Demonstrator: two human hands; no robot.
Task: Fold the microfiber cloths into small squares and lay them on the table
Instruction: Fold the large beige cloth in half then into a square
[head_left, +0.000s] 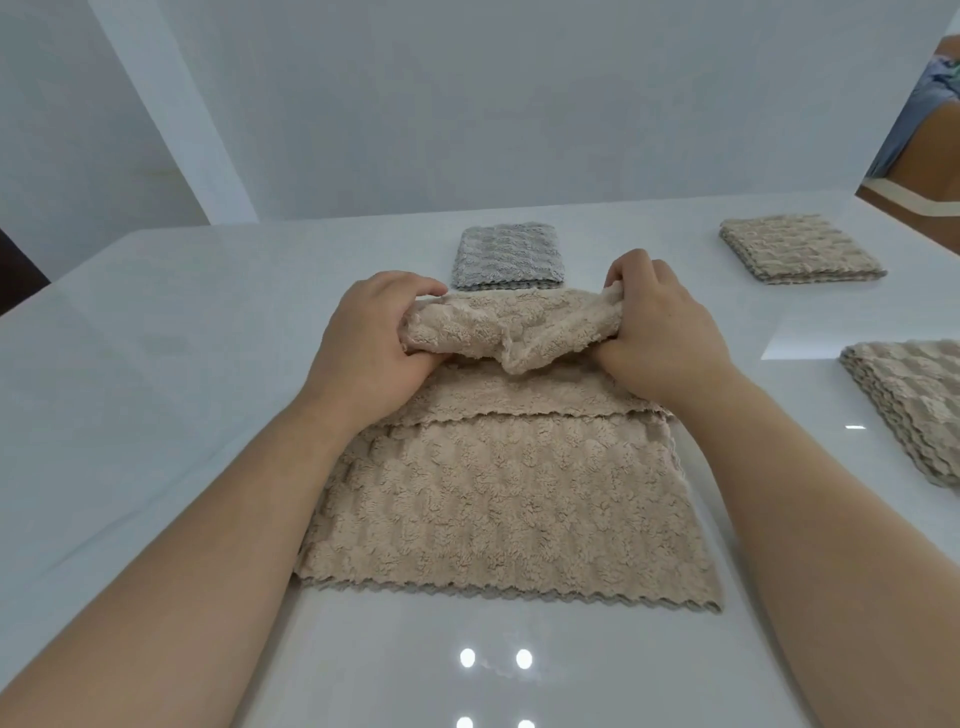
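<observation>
Glossy white table (156, 364); both hands, left (369, 332) and right (660, 332), grip the fluffy beige cloth's (509, 499) bunched far edge.

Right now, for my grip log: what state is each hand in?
Left hand: grips the beige cloth at its far left edge.
Right hand: grips the same cloth at its far right edge.

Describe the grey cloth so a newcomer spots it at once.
On the white table, look just beyond the beige cloth being folded at its middle. A folded grey microfiber cloth lies there, flat and untouched. Its neighbours are all beige; it alone is grey.
</observation>
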